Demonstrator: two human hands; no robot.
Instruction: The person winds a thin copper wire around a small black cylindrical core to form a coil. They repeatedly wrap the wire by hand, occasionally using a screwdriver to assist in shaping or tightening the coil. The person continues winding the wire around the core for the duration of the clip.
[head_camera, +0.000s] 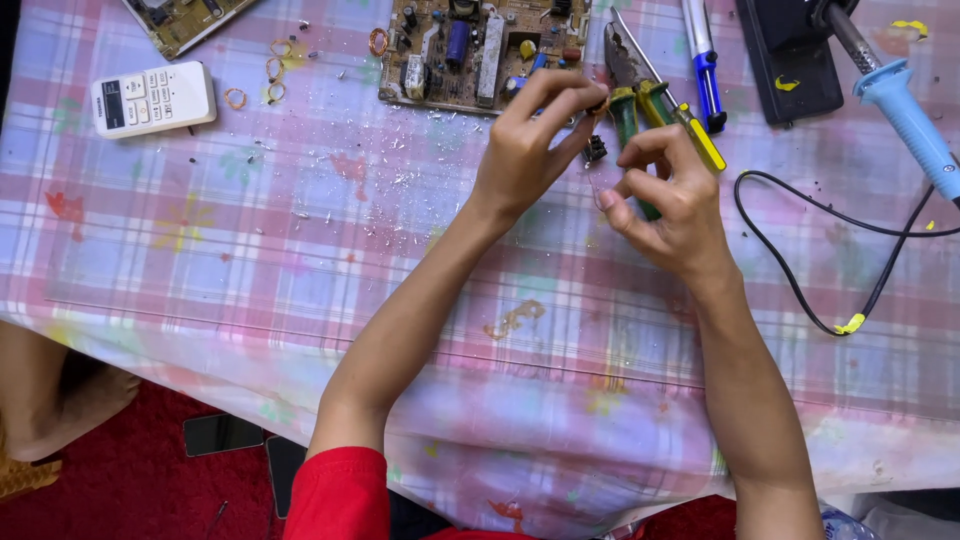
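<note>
From the head camera, the left hand (530, 140) has its fingertips pinched narrow on a tiny dark component (597, 103), held just off the surface (300, 260) at the near edge of the circuit board (470, 50). The right hand (660, 195), just beside it, is curled around the green-and-yellow handles of a pair of pliers (640, 95), whose metal nose points away from the person, past the fingers. The component looks very light, stiff and easily dropped or bent, so a fingertip pinch on its body suits it best; the pliers look heavier and rigid, best held by the sleeved handles.

A small black part (596, 149) lies on the cloth between the two hands. Beyond the right hand lie a blue pen (702, 55) and a black stand (790, 55); further right, a blue-handled soldering iron (905, 105) with its black cord (800, 270) looping close to the right wrist. Well to the left of the left hand sit a white remote (152, 98) and some copper wire rings (272, 70).
</note>
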